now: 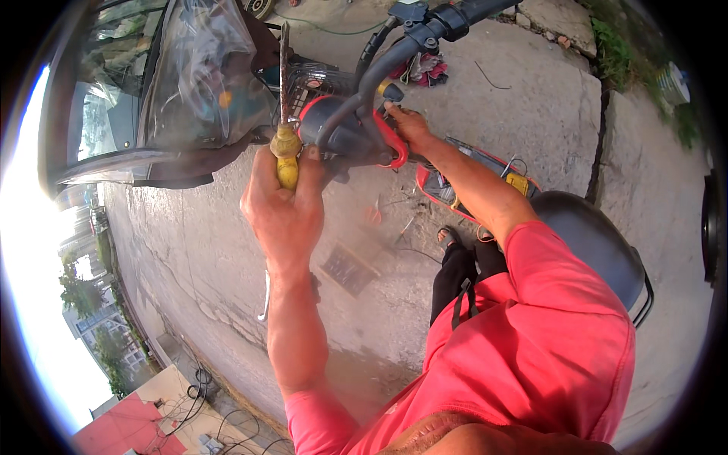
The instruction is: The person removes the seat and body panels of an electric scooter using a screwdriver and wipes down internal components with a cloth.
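Yellow at the handle and rust-brown along its narrow shaft, the yellow-handled tool (286, 144) sits in the left hand (279, 208). That hand is closed round the handle, thumb on one side and curled fingers on the other, with no visible slack. The tool's long axis carries on roughly in line with the left forearm, its tip pointing away from the body.

The right hand (409, 127) is to the right of the tool and a little farther out, across a dark housing (327, 125) with a red rim that fills the gap between the two hands. Its fingers are partly bent at the housing's right side; the contact is too small and shaded to tell whether they grip anything or only rest there.

The black handlebar (421, 42) rises beyond and between the hands, blocking the straight line from the tool to the right hand. Just past the left hand, beside the shaft, is a wire basket (315, 82); to that hand's left hangs clear plastic sheeting (205, 64). Beyond the right hand lies a heap of cloth (426, 70). Behind its wrist, nearer the body, are a red-edged footboard (426, 184) and a black seat (591, 239).
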Available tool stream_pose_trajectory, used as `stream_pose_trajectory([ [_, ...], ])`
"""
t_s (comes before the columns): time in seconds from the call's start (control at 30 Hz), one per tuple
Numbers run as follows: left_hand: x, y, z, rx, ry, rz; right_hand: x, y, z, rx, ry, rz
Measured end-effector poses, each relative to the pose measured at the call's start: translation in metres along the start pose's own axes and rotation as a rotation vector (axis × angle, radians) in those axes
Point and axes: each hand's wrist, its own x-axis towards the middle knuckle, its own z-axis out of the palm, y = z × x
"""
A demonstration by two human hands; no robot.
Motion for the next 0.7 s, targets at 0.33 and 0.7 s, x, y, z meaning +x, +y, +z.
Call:
stream_pose_trajectory([
  [0.33, -0.001, 0.001, 0.001, 0.019, 0.0, 0.009, 0.006, -0.019, 0.006, -0.399, 0.068, 0.12],
  [0.7, -0.002, 0.002, 0.002, 0.006, 0.011, 0.001, 0.02, 0.002, 0.009, -0.588, 0.205, -0.027],
])
